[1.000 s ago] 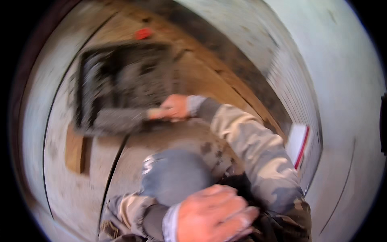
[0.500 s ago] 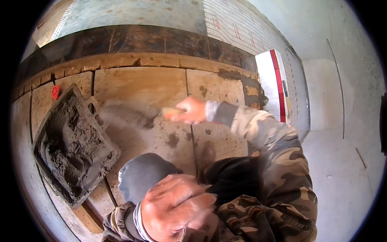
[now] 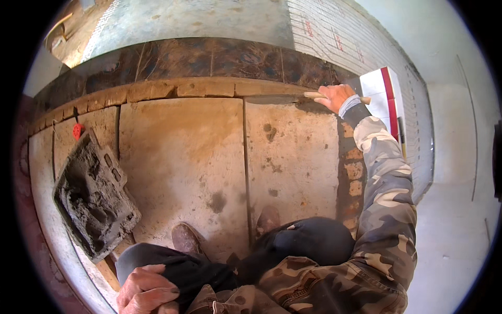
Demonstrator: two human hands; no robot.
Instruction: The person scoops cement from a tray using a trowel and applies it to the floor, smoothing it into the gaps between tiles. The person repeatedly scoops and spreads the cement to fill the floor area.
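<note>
My right hand (image 3: 337, 98) grips the pale wooden handle of a trowel (image 3: 315, 95) at the far right, by the brick ledge. Its blade is hard to tell from the grey mortar strip (image 3: 277, 99) beside it. My left hand (image 3: 147, 289) is at the lower left by my knee, its fingers curled together with nothing visible in them. At left sits a dark tub (image 3: 119, 175) holding wet grey mortar (image 3: 94, 196), with a scooped hollow in it.
Dark marbled tiles (image 3: 183, 60) run behind the brick ledge (image 3: 206, 87). White tiles with a red stripe (image 3: 374, 86) stand at the right. Large pale slabs (image 3: 180, 157) lie before me. A red plastic piece (image 3: 78, 131) is beside the tub. Mortared bricks (image 3: 354, 170) edge the right side.
My right hand has carried the trowel from beside the tub to the far right by the ledge. My left hand has moved left and down to my knee. The view has shifted.
</note>
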